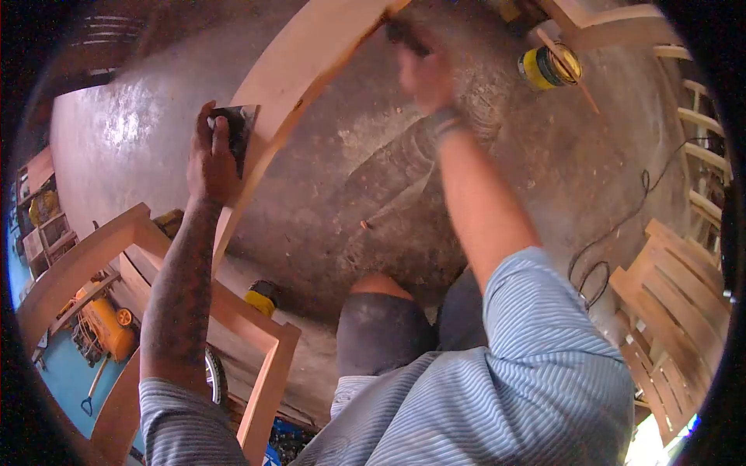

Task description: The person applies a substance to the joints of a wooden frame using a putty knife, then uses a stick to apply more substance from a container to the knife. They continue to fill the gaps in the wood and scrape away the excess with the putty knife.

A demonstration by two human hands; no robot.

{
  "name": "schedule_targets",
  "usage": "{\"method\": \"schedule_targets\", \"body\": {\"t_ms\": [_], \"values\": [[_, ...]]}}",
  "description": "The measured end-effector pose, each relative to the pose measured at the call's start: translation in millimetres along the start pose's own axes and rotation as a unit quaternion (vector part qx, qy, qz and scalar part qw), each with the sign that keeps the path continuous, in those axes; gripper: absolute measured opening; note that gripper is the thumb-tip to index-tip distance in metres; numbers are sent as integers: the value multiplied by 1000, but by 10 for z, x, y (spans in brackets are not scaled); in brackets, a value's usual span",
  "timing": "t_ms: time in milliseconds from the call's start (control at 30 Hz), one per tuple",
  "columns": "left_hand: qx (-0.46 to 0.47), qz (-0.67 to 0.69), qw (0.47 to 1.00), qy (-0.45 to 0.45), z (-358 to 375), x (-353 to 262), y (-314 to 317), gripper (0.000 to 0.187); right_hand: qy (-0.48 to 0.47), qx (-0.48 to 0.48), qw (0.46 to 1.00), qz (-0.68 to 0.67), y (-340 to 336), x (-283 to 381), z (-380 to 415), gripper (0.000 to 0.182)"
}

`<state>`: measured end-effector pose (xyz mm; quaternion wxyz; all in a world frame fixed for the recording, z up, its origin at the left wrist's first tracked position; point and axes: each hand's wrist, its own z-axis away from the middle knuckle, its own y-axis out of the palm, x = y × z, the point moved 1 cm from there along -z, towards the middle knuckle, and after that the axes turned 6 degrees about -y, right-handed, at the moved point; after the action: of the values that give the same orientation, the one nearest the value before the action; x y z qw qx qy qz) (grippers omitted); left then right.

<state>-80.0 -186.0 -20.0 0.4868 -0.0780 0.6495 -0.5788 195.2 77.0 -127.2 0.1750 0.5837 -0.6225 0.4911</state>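
Observation:
A long curved wooden board slopes from the top of the head view down to the left, with dark brown smears along its inner edge. My left hand is closed on a dark, flat square plate, thumb across its face, beside the board's outer side. Farther up, my right hand is blurred by motion. Its fingers are wrapped round a small dark flat tool close to the board's inner edge; blur hides the tool's exact kind.
Wooden frame pieces stand at lower left. A yellow-and-black tin with a stick across it is at upper right; another tin sits beside the frame. A black cable lies near slatted wooden furniture. An orange machine is at left.

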Motion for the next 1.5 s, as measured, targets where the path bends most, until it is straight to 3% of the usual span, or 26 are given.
{"method": "schedule_targets", "body": {"t_ms": [67, 200, 233, 333, 400, 600, 700, 800, 900, 967, 1000, 1067, 1167, 1200, 1267, 1300, 1433, 1500], "values": [[-4, 1, 1000, -1, 41, -66, -16, 46, 108, -8, 992, -67, 166, 830, 392, 37], [-9, -49, 993, 104, 23, 32, -29, 48, 62, 4, 975, -212, 544, 1668, 1141, 38], [-6, -52, 993, 108, 12, 51, -39, 49, 75, 4, 967, -245, 587, 1795, 1276, 40], [0, -47, 999, -9, 82, -135, -95, 51, 87, 74, 949, -293, 622, 1784, 1394, 41], [-1, -36, 999, -11, 55, -104, -79, 51, 75, 120, 937, -321, 490, 1582, 1288, 38], [10, -56, 998, -28, 93, -207, -110, 50, 50, 162, 981, -94, -135, 1406, 582, 39], [7, -78, 997, -21, 109, -214, -123, 49, -111, 155, 976, 107, -234, 1532, 339, 43], [4, -86, 996, -11, 125, -259, -134, 49, -115, 206, 952, 194, -186, 1773, 357, 47], [4, -78, 997, 9, 108, -232, -126, 49, -142, 248, 943, 171, -45, 2074, 599, 41], [11, -71, 997, -16, 94, -233, -124, 49, -122, 304, 935, 132, -61, 2148, 821, 39], [13, -85, 996, 11, 111, -222, -118, 49, -113, 332, 930, 112, -44, 2134, 904, 37], [12, -112, 992, 65, 132, -187, -108, 49, -69, 280, 957, 42, -53, 1913, 1016, 37], [24, -129, 988, 77, 146, -178, -155, 51, 9, 228, 969, -92, -149, 1588, 947, 36], [25, -120, 990, 65, 157, -172, -153, 52, 37, 213, 967, -138, -185, 1518, 919, 36], [14, -59, 998, -2, 94, -187, -121, 53, 196, 185, 912, -310, -235, 1454, 914, 34], [-23, -78, 995, 52, 22, -156, -142, 51, 273, 167, 864, -390, -232, 1435, 918, 34], [-140, -129, 945, 267, -413, 265, -202, 44, 238, 133, 885, -378, -454, 1495, 962, 34], [-172, -126, 917, 338, -263, 417, -34, 36, 206, 132, 907, -342, -758, 1662, 1012, 34]]}}
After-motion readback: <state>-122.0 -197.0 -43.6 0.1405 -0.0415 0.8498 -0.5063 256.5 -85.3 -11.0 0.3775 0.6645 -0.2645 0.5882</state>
